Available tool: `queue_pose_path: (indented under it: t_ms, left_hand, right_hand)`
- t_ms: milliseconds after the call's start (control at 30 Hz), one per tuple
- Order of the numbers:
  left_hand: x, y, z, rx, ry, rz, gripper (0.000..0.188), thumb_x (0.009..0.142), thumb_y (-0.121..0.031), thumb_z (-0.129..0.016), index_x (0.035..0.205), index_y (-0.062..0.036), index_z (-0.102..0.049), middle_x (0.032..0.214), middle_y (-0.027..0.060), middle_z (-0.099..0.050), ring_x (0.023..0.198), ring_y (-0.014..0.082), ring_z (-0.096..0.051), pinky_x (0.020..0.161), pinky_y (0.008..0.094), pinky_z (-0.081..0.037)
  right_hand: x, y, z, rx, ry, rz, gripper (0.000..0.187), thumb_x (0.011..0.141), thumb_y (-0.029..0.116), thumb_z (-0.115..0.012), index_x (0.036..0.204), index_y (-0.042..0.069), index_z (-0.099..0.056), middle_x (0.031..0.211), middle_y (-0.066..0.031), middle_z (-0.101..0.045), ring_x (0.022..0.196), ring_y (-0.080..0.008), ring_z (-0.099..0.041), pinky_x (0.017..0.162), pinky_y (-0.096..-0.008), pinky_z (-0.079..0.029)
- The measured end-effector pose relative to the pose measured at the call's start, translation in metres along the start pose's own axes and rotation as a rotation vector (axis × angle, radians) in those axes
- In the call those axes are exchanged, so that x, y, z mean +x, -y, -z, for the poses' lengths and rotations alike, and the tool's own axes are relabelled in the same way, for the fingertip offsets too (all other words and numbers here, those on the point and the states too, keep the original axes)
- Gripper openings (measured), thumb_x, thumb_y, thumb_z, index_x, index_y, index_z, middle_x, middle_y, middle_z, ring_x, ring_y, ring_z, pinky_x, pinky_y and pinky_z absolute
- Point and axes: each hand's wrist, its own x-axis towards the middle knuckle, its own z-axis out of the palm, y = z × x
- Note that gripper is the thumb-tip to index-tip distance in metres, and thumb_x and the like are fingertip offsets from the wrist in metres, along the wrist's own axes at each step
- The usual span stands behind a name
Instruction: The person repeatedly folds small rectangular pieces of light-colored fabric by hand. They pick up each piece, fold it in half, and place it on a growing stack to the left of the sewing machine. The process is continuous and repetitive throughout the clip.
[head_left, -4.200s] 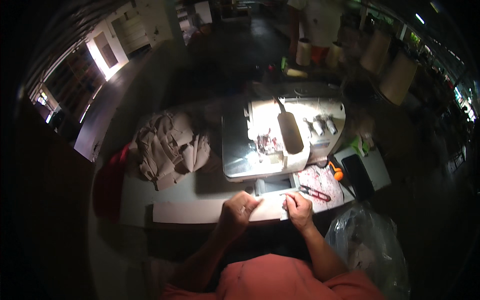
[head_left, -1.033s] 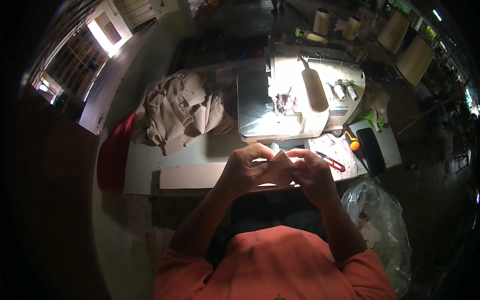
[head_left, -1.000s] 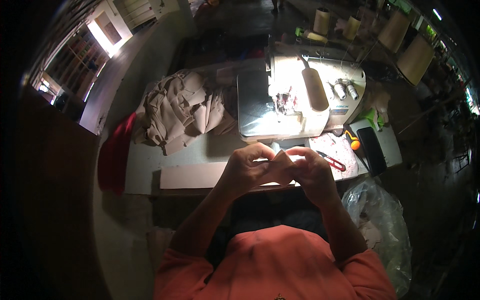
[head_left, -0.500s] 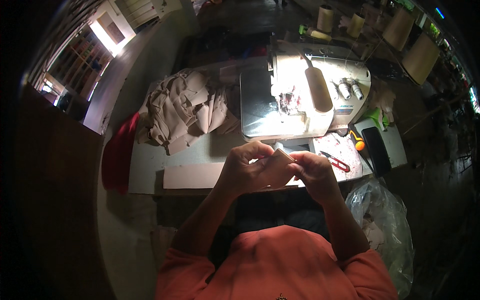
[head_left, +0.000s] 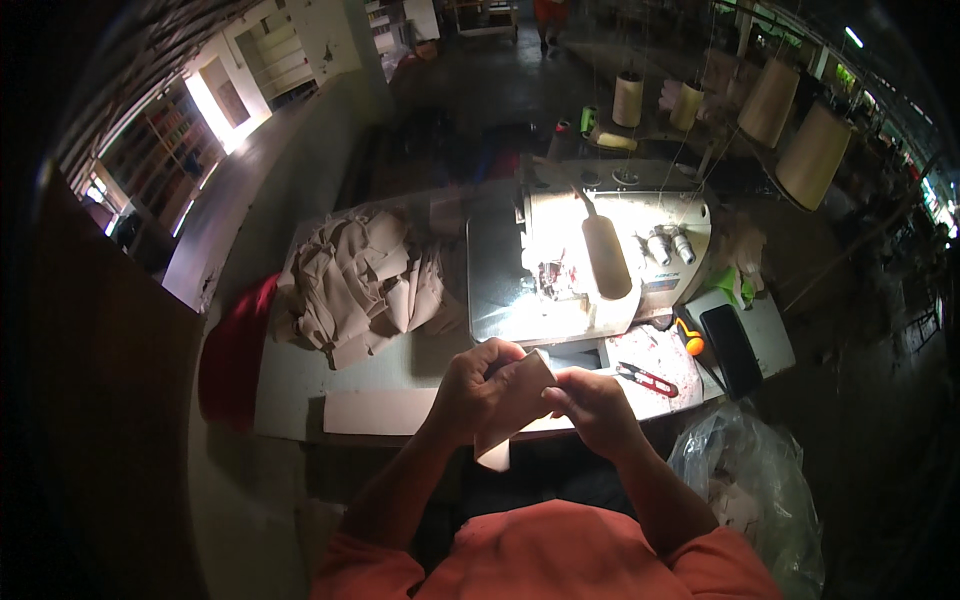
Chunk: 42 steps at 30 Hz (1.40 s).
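Between my two hands is a folded beige fabric piece (head_left: pixel 517 402), held up just in front of the sewing machine (head_left: pixel 590 255). My left hand (head_left: pixel 480 390) grips its left side with curled fingers. At its right edge, my right hand (head_left: pixel 592 405) pinches the fabric between thumb and fingers. One end of the piece hangs down past the table edge. A flat beige fabric strip (head_left: pixel 375 411) lies along the table's near edge, left of my hands. Behind it, to the left, sits a heaped pile of beige fabric pieces (head_left: pixel 350 280).
Right of my hands lie red thread snips (head_left: pixel 648 380), an orange-ended tool (head_left: pixel 693 344) and a black phone (head_left: pixel 731 350). A clear plastic bag (head_left: pixel 745 480) hangs by the table's right front. Thread cones (head_left: pixel 815 158) stand behind the machine. Red cloth (head_left: pixel 235 355) hangs at the left.
The fabric piece has been turned and extended, so its lower end now dangles below my hands. The view has tilted up, and the table and machine sit lower in the picture.
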Motion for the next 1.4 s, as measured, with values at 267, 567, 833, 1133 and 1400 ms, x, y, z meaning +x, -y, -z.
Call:
queue_pose_path:
  t_ms: [267,567,833,1133,1400]
  left_hand:
    - [0.056,0.007,-0.003,0.354,0.041,-0.225,0.012,0.074,-0.009,-0.055,0.08,0.0018,-0.055,0.066,0.0145,-0.057,0.06,0.0188,-0.057,0.054,0.0286,-0.043]
    - [0.057,0.026,-0.014,0.802,-0.024,-0.631,0.01,0.069,-0.005,-0.056,0.079,-0.0031,-0.059,0.072,0.0099,-0.052,0.069,0.0241,-0.051,0.061,0.0321,-0.043]
    - [0.075,0.033,-0.008,0.707,-0.018,-0.444,0.012,0.066,-0.002,-0.05,0.078,-0.0016,-0.049,0.075,0.0126,-0.048,0.072,0.0284,-0.05,0.063,0.0359,-0.042]
    - [0.081,0.036,-0.005,0.847,-0.089,-0.587,0.013,0.063,-0.003,-0.056,0.075,-0.0009,-0.052,0.074,0.0119,-0.05,0.07,0.0283,-0.05,0.062,0.0345,-0.042]
    - [0.073,0.045,-0.007,0.638,-0.075,-0.495,0.021,0.068,0.001,-0.051,0.089,0.005,-0.053,0.093,0.019,-0.053,0.088,0.0328,-0.053,0.077,0.036,-0.043]
  right_hand:
    - [0.026,-0.035,-0.001,0.429,-0.086,-0.087,0.017,0.081,0.013,-0.05,0.083,-0.003,-0.056,0.071,-0.0068,-0.06,0.064,-0.0113,-0.057,0.057,-0.0218,-0.044]
    - [0.025,-0.064,-0.01,0.524,-0.159,-0.111,0.024,0.08,0.008,-0.052,0.1,-0.004,-0.047,0.075,-0.0085,-0.058,0.066,-0.0138,-0.059,0.057,-0.0225,-0.047]
    - [0.038,-0.057,-0.01,0.581,-0.183,-0.075,0.023,0.08,-0.001,-0.049,0.102,-0.005,-0.047,0.087,-0.0116,-0.057,0.067,-0.0169,-0.059,0.061,-0.0244,-0.048]
    - [0.049,-0.055,-0.008,0.567,-0.183,-0.05,0.021,0.081,-0.001,-0.047,0.101,-0.006,-0.05,0.092,-0.0125,-0.057,0.068,-0.0175,-0.059,0.064,-0.0255,-0.049]
    - [0.046,-0.059,-0.009,0.465,-0.194,-0.051,0.021,0.084,0.001,-0.043,0.102,-0.006,-0.05,0.082,-0.014,-0.059,0.071,-0.0165,-0.058,0.066,-0.0259,-0.049]
